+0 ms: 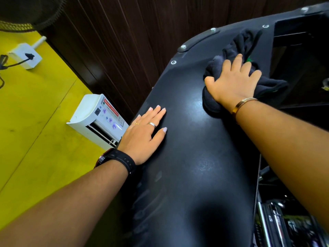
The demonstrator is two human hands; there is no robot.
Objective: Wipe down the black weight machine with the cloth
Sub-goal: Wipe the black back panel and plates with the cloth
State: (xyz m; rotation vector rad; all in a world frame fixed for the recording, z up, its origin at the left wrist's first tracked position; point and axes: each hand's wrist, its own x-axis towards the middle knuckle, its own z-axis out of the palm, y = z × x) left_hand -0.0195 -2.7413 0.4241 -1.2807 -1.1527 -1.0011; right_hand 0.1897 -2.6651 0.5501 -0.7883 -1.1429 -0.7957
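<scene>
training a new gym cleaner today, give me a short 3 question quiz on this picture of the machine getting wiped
1. True or false: the left hand lies flat on the black weight machine and holds nothing.
2. What does the right hand grip against the machine?
A. a dark cloth
B. a spray bottle
C. a yellow sponge
3. Fill in the gap: the black watch sits on the ___ wrist.

Key: 1 true; 2 A; 3 left.
</scene>
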